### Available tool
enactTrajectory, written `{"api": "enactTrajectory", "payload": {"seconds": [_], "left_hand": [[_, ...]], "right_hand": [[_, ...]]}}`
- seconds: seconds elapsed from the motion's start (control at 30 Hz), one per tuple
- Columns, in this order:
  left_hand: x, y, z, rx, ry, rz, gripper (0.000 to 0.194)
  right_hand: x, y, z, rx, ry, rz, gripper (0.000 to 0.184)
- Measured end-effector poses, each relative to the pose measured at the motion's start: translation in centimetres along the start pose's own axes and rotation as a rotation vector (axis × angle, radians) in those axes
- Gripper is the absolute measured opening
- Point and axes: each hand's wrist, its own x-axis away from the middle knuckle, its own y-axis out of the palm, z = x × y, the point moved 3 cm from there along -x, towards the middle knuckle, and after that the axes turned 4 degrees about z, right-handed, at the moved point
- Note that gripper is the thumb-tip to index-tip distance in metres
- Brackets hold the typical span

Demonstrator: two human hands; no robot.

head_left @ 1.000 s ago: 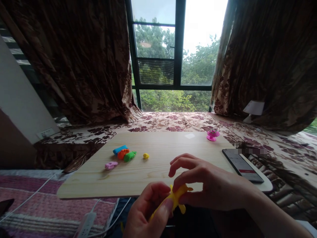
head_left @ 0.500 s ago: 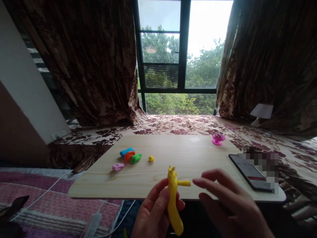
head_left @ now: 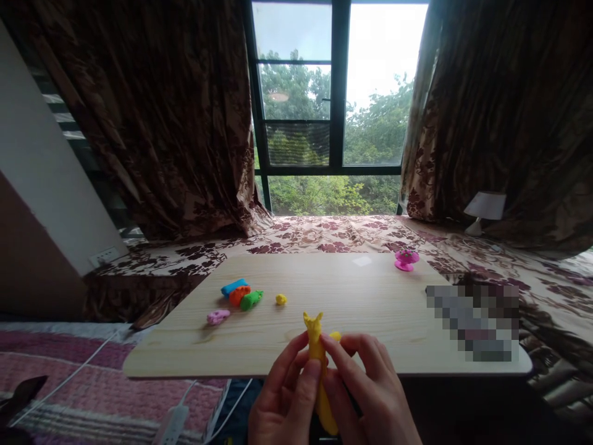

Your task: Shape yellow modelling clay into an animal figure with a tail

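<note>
A long yellow clay figure (head_left: 315,337) with two small points on top stands upright between both my hands, at the near edge of the wooden board (head_left: 324,296). My left hand (head_left: 285,402) grips its body from the left, thumb against it. My right hand (head_left: 370,395) presses its fingertips on the figure from the right, covering a small side limb. The figure's lower end shows between my palms.
On the board's left lie blue (head_left: 234,287), orange (head_left: 241,295), green (head_left: 252,300) and pink (head_left: 217,316) clay pieces and a small yellow lump (head_left: 280,300). A pink clay shape (head_left: 406,258) stands at the far right. A white power strip (head_left: 169,423) and cable lie below left.
My right hand, which had let go and hung open half a second ago, has closed back onto the figure. The figure now stands upright, higher against the board.
</note>
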Motion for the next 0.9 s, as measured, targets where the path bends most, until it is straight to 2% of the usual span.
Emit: {"api": "enactTrajectory", "payload": {"seconds": [0.13,0.27,0.33,0.43,0.6,0.67,0.8,0.9], "left_hand": [[-0.3,0.1,-0.3,0.020,0.009,-0.002,0.044],[-0.4,0.1,-0.3,-0.004,0.030,-0.014,0.032],[-0.4,-0.1,-0.4,-0.039,0.027,-0.024,0.033],[-0.4,-0.4,-0.5,-0.069,0.019,-0.031,0.037],[-0.6,-0.5,-0.3,-0.062,0.048,-0.046,0.027],[-0.5,-0.2,-0.2,-0.043,-0.011,-0.058,0.027],[-0.2,1.0,-0.4,0.117,-0.222,-0.144,0.029],[-0.2,1.4,-0.3,0.208,-0.283,-0.169,0.029]], "right_hand": [[0.1,0.2,0.2,-0.051,0.021,-0.011,0.044],[0.3,0.4,0.6,-0.211,0.094,-0.024,0.052],[0.4,0.3,0.9,-0.247,0.130,-0.011,0.056],[0.4,0.2,1.2,-0.282,0.170,0.028,0.053],[0.5,0.4,1.5,-0.317,0.200,0.072,0.051],[0.6,0.6,1.5,-0.326,0.211,0.059,0.051],[0.9,1.1,1.1,-0.365,0.224,0.018,0.050],[0.8,1.2,0.7,-0.358,0.214,0.003,0.051]]}}
